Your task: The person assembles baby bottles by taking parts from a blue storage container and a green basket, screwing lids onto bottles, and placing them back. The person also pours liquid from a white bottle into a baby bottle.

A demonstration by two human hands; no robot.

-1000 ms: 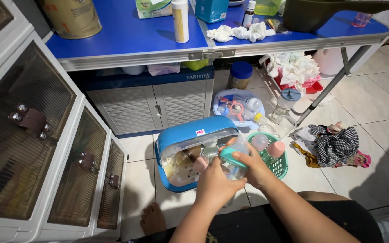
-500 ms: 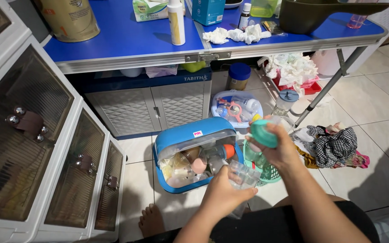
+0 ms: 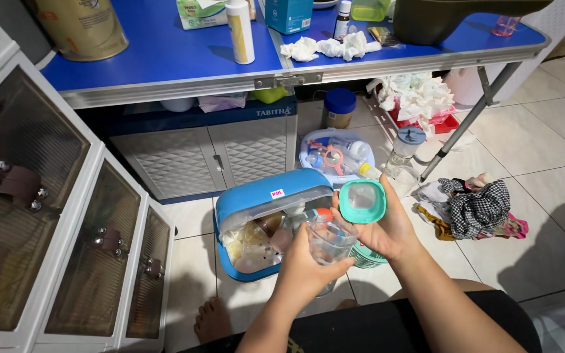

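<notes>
On the tiled floor in front of the blue folding table (image 3: pixel 165 59), the person sits with both hands raised over a blue storage box (image 3: pixel 266 219). Left hand (image 3: pixel 305 268): fingers wrapped around a clear plastic bottle (image 3: pixel 330 238), held roughly upright, mouth uncapped. Right hand (image 3: pixel 387 229): closed on a teal cap (image 3: pixel 362 201), thumb and fingers pinching its rim, held just above and right of the bottle's mouth; cap and bottle appear apart, though the gap is hard to judge from this angle. The box has a clear front with feeding items inside, contents too crowded to tell apart. Behind the right hand, partly hidden, a green basket (image 3: pixel 366 256). Farther back under the table, a lidded clear container (image 3: pixel 336 155) with small items, a blue-capped jar (image 3: pixel 339 108), and a grey two-door cabinet (image 3: pixel 210 157). A checked cloth (image 3: pixel 475 206) lies crumpled on the tiles at right. White drawer unit (image 3: pixel 47 216) stands along the left.
</notes>
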